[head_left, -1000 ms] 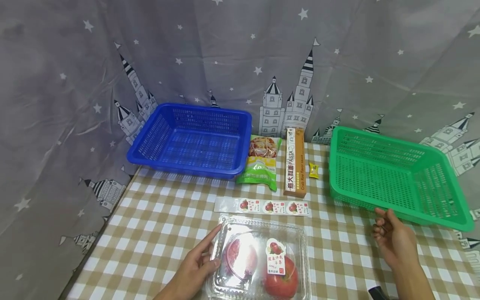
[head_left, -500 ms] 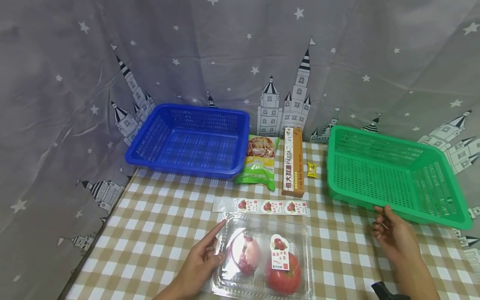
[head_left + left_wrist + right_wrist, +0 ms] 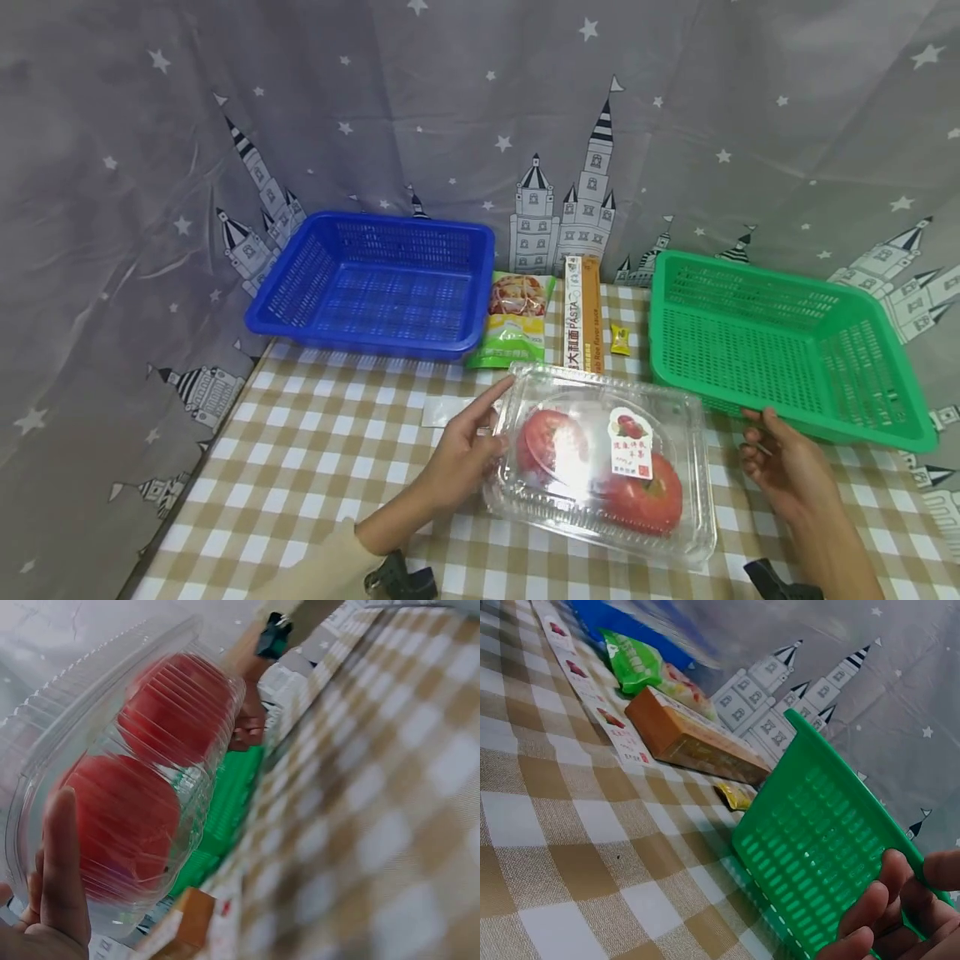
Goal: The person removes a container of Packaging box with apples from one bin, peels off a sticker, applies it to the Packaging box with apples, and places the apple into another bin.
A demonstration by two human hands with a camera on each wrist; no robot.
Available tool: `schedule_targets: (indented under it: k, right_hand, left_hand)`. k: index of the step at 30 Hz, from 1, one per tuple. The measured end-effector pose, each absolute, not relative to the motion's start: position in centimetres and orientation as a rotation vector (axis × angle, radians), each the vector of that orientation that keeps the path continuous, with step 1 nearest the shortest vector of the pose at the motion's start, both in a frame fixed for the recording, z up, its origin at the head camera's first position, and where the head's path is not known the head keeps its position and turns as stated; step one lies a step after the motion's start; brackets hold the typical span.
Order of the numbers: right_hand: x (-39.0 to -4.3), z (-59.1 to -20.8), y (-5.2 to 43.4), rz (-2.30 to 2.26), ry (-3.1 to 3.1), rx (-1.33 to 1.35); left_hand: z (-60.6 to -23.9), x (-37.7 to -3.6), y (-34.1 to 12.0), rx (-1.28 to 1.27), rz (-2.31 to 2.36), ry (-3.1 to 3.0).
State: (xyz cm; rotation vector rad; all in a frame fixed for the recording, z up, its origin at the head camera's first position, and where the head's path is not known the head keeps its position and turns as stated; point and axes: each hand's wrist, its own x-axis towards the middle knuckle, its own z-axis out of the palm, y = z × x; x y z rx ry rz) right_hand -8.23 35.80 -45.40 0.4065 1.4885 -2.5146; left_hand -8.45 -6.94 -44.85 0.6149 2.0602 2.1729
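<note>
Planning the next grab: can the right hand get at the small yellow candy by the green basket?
Probably yes: the right hand holds nothing, and the yellow candy lies exposed beside the green basket, though the raised clamshell crowds the path.

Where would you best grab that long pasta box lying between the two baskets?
Probably the pasta box by its long narrow sides, from above. It lies flat, its near end hidden behind the apple tray held by the left hand; the snack bag crowds one side.
</note>
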Motion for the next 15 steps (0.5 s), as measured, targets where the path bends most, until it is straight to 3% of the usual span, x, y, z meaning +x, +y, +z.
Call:
schedule_targets:
  k: [15]
  right_hand:
    - [-8.1, -45.0, 35.2, -2.457, 1.657, 0.612]
  left_hand:
    - [-41.1, -16.7, 0.1, 0.533, 2.279, 2.031]
